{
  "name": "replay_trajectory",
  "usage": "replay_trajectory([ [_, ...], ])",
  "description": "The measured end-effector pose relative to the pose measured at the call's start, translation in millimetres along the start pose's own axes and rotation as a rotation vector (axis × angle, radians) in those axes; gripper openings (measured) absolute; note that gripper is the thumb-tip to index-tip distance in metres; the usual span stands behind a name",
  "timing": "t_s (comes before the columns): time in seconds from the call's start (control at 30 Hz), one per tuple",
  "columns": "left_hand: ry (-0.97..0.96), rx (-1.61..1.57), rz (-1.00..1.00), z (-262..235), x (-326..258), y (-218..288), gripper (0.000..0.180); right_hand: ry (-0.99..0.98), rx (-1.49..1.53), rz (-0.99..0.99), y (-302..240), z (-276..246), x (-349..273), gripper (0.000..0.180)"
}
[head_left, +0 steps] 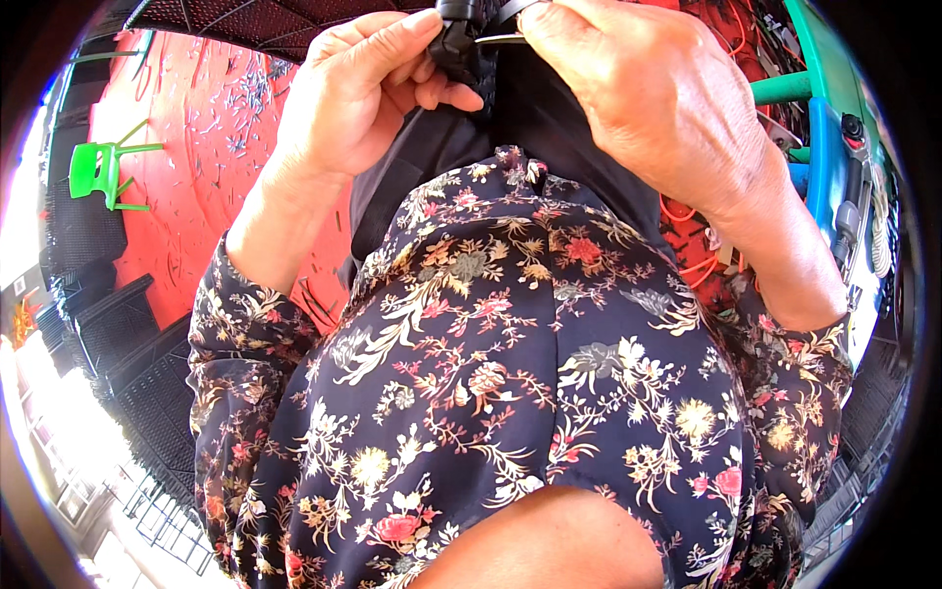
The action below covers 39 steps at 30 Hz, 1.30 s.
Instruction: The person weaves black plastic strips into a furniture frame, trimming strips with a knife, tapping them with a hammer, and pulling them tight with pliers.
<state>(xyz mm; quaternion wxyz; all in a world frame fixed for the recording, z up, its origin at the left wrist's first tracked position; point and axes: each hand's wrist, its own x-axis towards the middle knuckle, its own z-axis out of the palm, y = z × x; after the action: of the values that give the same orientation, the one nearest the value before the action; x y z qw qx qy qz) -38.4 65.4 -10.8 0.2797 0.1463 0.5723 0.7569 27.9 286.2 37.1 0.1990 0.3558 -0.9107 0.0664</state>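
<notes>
Both hands up at twelve o'clock, working a small black piece (pixel 459 44) (plastic or folded fabric, cannot tell which) at the very top edge of the view. Left hand (pixel 368 93) at eleven o'clock, closed round it: thumb laid along the top, fingers curled under, a firm pinch rather than a fist. Right hand (pixel 653 88) at one o'clock, fingers bent down over the same piece, pressing a thin pale metal tool (pixel 500 37) against it; fingertips hidden past the frame's rim, so the exact grip not clear, though plainly closed and not spread.

To do this well, by the look of it: keep the left pinch steady as the anchor, let the right do the fine work, and hold the metal tip angled away from the left thumb. Keep the piece high and close to the eyes, elbows tucked, wrists quiet. Short, controlled pushes judged safer than one long one, since a slip here would run straight into the left fingers.

The piece itself: matt black, creased or ridged, small enough to vanish between two fingers, continuing downward into dark cloth (pixel 530 137) hanging toward centre. Below that, a floral-print blouse (pixel 510 373) filling six o'clock. Red ground (pixel 196 147) strewn with short dark offcuts at ten o'clock, a green plastic chair (pixel 98 172) at nine.
</notes>
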Motion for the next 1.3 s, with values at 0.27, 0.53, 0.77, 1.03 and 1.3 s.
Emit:
replay_trajectory([
  [0.27,0.041,-0.162,0.072,3,-6,2,0.028,-0.035,0.052,-0.120,20,-12,17,0.010],
  [0.53,0.062,-0.220,0.143,13,-8,-5,0.033,0.021,0.337,0.089,20,-5,10,0.006],
  [0.77,0.083,-0.227,0.183,19,0,-7,0.025,0.058,1.088,0.701,-4,8,12,0.033],
  [1.03,0.170,-0.211,0.165,32,-8,-1,0.026,0.511,1.692,0.491,-19,53,24,0.049],
  [1.3,0.116,-0.066,0.274,40,-3,9,0.036,0.377,1.478,0.640,1,55,1,0.040],
])
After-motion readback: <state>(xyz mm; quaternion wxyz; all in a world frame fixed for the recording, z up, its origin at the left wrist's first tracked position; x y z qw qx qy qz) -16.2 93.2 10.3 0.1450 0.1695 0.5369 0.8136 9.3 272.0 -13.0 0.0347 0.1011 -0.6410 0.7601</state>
